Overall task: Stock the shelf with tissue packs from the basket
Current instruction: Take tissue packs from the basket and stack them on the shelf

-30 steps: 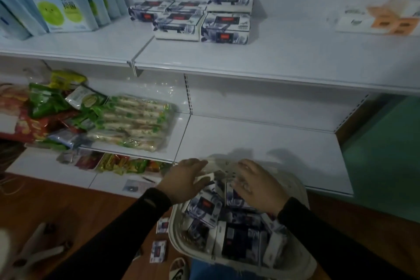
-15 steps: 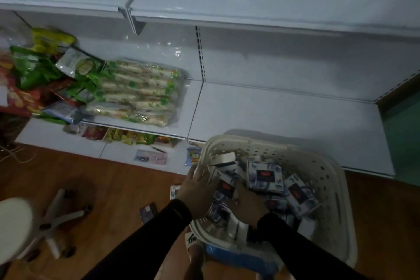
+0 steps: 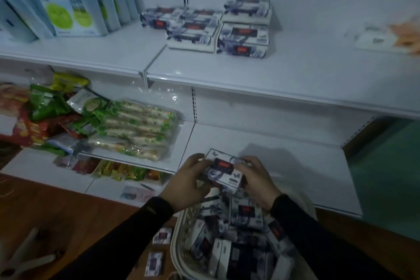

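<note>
White shop shelving fills the view, wood floor below. Tissue pack (image 3: 223,171) is held up betw. both hands, just above the basket (image 3: 181,229) and in front of the lower shelf (image 3: 295,166). Left hand (image 3: 189,183) grips its left end, fingers curled over the top; right hand (image 3: 255,178) clamps the right end likewise. Basket is full of more packs. Stocked packs (image 3: 243,40) sit on the upper shelf (image 3: 250,75), w/ free space to their right. To do it well, imo: keep pack level, lift clear of the shelf lip, set it flush beside the stack, label fwd. Two loose packs (image 3: 154,263) lie on the floor.
</note>
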`<state>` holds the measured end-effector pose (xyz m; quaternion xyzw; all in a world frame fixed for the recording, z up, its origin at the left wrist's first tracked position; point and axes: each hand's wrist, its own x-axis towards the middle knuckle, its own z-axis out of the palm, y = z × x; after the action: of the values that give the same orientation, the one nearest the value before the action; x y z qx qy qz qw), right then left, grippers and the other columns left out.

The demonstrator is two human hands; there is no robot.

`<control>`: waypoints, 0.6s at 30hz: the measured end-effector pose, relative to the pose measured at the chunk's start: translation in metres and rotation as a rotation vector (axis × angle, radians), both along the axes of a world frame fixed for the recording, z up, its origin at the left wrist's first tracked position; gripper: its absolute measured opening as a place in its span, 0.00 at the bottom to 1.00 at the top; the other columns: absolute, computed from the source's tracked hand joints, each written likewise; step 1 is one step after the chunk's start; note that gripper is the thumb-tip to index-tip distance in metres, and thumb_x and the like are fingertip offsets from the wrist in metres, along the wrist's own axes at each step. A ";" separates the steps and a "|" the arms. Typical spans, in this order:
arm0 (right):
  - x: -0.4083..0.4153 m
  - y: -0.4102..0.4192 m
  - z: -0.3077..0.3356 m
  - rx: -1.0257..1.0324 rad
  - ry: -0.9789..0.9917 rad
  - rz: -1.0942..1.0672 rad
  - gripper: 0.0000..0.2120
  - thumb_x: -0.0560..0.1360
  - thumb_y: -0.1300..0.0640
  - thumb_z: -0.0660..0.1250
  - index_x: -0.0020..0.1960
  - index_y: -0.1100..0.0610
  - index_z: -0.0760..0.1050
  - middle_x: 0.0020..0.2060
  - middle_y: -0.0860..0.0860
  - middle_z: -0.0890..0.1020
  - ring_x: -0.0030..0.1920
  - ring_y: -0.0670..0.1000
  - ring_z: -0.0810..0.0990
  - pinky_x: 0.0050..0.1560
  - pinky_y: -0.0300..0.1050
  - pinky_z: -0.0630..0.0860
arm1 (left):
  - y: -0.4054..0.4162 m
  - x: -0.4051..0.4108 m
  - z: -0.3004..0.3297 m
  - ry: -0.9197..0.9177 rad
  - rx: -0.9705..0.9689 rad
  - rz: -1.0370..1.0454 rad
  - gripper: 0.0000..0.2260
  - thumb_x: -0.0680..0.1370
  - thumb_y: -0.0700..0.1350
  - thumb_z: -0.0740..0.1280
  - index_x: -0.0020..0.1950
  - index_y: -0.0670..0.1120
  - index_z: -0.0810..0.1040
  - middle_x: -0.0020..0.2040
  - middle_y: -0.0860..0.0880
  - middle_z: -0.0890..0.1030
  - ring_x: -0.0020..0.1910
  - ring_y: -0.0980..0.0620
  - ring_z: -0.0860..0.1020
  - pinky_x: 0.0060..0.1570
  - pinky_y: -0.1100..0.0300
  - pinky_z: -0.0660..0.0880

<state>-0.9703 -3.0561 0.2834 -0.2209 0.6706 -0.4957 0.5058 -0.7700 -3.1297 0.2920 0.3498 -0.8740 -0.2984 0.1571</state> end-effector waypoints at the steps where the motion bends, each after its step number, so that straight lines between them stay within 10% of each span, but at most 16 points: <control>1: -0.001 -0.005 0.018 -0.040 -0.027 -0.006 0.16 0.71 0.49 0.73 0.54 0.54 0.75 0.52 0.59 0.81 0.50 0.59 0.83 0.53 0.62 0.80 | -0.003 -0.001 0.014 0.024 -0.054 -0.021 0.26 0.74 0.48 0.69 0.71 0.53 0.69 0.75 0.47 0.61 0.65 0.48 0.73 0.60 0.72 0.67; 9: 0.015 -0.020 0.128 -0.289 -0.023 0.182 0.15 0.79 0.48 0.65 0.56 0.60 0.76 0.46 0.56 0.84 0.44 0.54 0.84 0.43 0.47 0.79 | -0.003 0.009 0.121 0.075 -0.651 -0.092 0.21 0.75 0.47 0.65 0.69 0.49 0.74 0.65 0.48 0.76 0.64 0.47 0.71 0.63 0.53 0.72; 18: -0.006 -0.015 0.219 -0.727 1.025 0.196 0.08 0.77 0.46 0.65 0.47 0.50 0.78 0.44 0.45 0.81 0.43 0.42 0.80 0.44 0.31 0.74 | -0.056 0.073 0.236 0.165 -0.908 0.184 0.18 0.75 0.47 0.67 0.65 0.45 0.77 0.60 0.46 0.78 0.60 0.45 0.73 0.60 0.53 0.72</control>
<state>-0.9762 -3.0712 0.5027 -0.6480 0.5931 -0.4745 0.0561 -0.6973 -3.1862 0.5283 0.2966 -0.8662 0.1026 0.3889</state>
